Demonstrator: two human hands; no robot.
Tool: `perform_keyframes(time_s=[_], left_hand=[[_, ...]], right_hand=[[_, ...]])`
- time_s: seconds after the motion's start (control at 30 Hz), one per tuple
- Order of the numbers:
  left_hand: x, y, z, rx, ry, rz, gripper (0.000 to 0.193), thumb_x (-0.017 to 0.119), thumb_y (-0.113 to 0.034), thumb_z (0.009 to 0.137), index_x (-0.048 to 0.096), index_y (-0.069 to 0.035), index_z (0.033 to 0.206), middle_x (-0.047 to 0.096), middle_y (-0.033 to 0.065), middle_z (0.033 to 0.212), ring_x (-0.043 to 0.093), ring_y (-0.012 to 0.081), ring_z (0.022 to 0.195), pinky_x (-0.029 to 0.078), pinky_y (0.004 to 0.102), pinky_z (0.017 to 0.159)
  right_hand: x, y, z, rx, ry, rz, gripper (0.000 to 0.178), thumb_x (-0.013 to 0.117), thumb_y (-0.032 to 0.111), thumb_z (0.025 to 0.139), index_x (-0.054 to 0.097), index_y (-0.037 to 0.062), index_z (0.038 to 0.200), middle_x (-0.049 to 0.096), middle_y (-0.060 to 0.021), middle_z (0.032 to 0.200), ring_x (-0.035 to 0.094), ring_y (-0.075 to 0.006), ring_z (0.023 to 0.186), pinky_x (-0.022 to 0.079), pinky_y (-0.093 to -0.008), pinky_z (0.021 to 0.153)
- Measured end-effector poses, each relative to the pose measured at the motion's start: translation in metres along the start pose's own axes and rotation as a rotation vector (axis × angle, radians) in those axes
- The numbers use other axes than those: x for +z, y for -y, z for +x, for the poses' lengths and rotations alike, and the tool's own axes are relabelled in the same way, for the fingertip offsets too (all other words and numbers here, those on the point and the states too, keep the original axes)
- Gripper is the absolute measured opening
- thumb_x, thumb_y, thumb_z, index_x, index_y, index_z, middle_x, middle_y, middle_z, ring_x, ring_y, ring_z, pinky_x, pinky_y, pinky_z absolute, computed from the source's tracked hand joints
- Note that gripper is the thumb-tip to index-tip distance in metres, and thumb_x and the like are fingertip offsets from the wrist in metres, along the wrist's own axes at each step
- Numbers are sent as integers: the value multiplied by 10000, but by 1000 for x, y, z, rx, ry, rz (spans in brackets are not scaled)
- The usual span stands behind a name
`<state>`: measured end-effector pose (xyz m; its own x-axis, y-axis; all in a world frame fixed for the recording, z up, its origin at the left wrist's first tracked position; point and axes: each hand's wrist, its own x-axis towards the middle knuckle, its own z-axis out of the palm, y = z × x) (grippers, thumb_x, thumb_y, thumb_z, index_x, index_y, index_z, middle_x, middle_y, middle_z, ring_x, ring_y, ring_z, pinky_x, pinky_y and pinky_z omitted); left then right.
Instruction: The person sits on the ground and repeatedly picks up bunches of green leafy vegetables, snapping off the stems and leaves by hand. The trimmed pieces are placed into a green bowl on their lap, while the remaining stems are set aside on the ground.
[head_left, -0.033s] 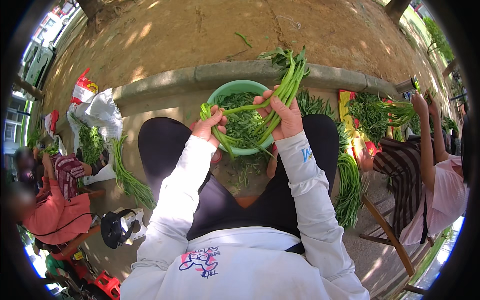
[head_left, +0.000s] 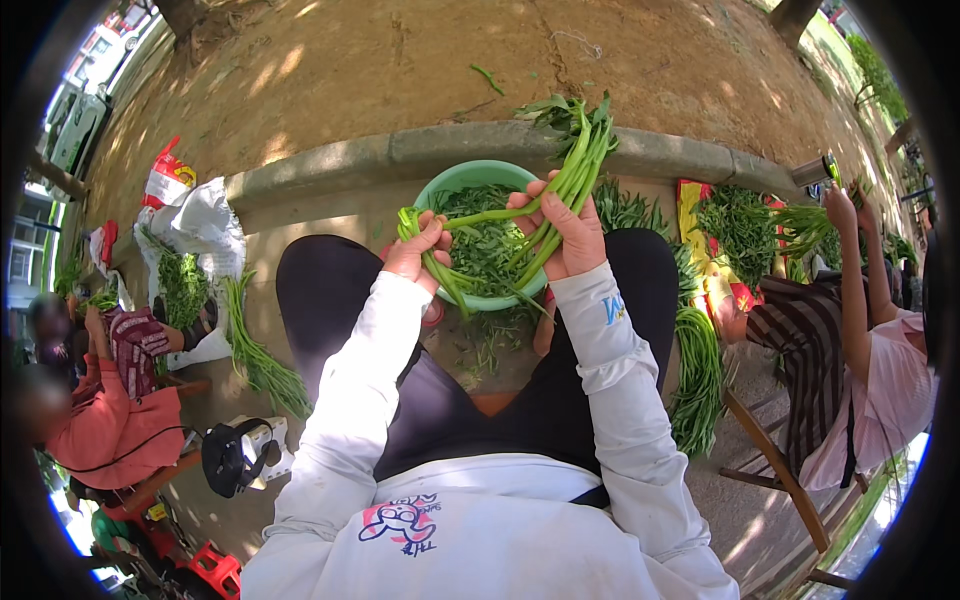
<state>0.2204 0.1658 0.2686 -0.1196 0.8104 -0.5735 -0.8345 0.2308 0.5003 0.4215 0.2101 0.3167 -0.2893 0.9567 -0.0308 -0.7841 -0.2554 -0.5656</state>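
My right hand is closed round a bundle of long green leafy stems, which look like water spinach. Their leafy tops point up and away past the far rim of a light green basin. My left hand, also closed, pinches the bent ends of several stems to the left; one stem runs across between both hands. Both hands are above the basin, near its sides. Loose green leaves fill it, and it stands on the ground between my knees.
A pile of trimmed stems lies by my right knee, another bunch to the left near a white sack. A low stone curb runs beyond the basin. People sit at both sides; a black bag is at left.
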Motion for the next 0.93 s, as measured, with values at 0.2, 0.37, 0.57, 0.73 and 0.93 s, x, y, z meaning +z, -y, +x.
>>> perform_keyframes(time_s=[0.2,0.37,0.57,0.73,0.93], left_hand=[[3,-3,-6,194,-116,233,360,735,-193,745,522,-63,1004,559,23,789,530,104,639,402,207,468],[10,6,-9,286,-26,449,302,683,-136,779,538,-44,1027,609,45,848,582,108,691,417,200,502],[28,10,-23,459,136,700,276,674,-60,756,568,-29,1008,641,79,956,599,117,816,406,199,555],[24,24,-18,722,117,905,214,646,8,755,585,-16,959,648,54,891,599,123,789,489,259,705],[22,27,-17,911,-9,1205,250,666,-36,752,597,-55,992,653,57,889,599,116,797,480,239,743]], right_hand=[[-6,11,3,-82,-106,66,229,562,63,859,478,102,1070,608,-71,957,615,-236,883,526,-404,771],[-9,8,5,-82,-150,79,226,571,54,851,473,100,1049,603,-72,960,615,-231,877,529,-419,780],[-10,8,5,-79,-214,39,222,581,62,847,469,106,1033,599,-63,957,613,-216,876,534,-419,771],[-9,7,6,-71,-241,33,220,588,68,845,470,107,1027,599,-55,956,610,-207,879,536,-413,766],[-14,2,7,-20,-211,78,249,589,86,848,454,130,1053,601,-55,961,608,-208,894,531,-413,759]])
